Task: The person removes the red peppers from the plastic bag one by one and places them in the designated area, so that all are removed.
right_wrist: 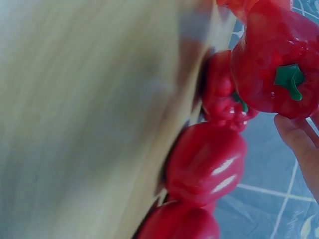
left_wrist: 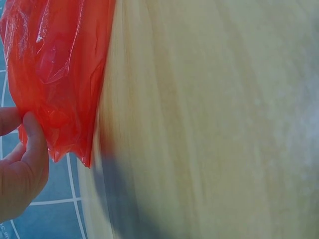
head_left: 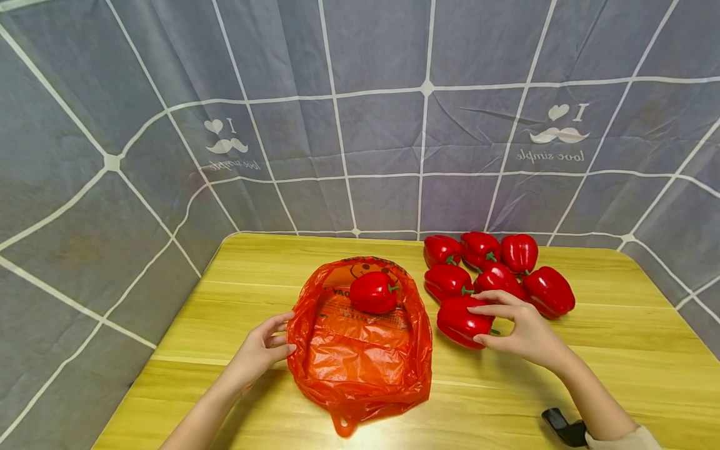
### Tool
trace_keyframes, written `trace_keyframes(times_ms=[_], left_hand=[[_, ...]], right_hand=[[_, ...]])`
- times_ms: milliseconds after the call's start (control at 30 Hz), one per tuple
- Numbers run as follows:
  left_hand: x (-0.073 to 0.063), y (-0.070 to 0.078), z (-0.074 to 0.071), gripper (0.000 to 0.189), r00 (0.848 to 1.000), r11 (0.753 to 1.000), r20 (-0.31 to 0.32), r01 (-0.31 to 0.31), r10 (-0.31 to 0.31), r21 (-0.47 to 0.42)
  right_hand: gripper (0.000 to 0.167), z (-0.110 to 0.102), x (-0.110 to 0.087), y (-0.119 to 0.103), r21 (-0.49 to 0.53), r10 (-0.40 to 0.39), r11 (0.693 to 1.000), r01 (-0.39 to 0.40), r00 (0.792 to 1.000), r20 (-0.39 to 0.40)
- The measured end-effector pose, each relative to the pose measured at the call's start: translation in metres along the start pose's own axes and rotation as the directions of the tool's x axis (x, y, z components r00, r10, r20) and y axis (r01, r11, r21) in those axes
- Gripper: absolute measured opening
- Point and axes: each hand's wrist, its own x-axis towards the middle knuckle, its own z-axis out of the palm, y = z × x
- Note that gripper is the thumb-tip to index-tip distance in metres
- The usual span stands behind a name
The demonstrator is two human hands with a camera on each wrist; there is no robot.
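Note:
A thin red-orange plastic bag (head_left: 419, 350) stands open-mouthed on the wooden table, its rim folded outward. Inside it lies one glossy red bell pepper (head_left: 371, 292) with a green stem. My left hand (head_left: 259, 350) pinches the bag's left edge between thumb and fingers. To the right of the bag, my right hand (head_left: 525, 331) grips another bell pepper (head_left: 461, 320) by its stem end. In the right wrist view this held pepper (right_wrist: 269, 55) appears raised above the table, green stem facing the camera. Several more bell peppers (head_left: 447, 281) lie just behind it.
The peppers, such as the rightmost one (head_left: 548, 292), are grouped at the table's back right. A black strap piece (head_left: 562, 428) shows by the right wrist. Grey curtain cloth (head_left: 382, 137) with white lines hangs behind the table (head_left: 253, 269) and along its sides.

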Motion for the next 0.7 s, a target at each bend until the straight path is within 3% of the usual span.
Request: trace_keyframes(times_ms=[700], left_hand=[[0.0, -0.001, 0.0, 0.06, 1.0, 1.0, 0.014, -0.008, 0.008, -0.008]], right_hand=[[0.039, 0.013, 0.0, 0.018, -0.025, 0.04, 0.999, -0.039, 0.997, 0.059]])
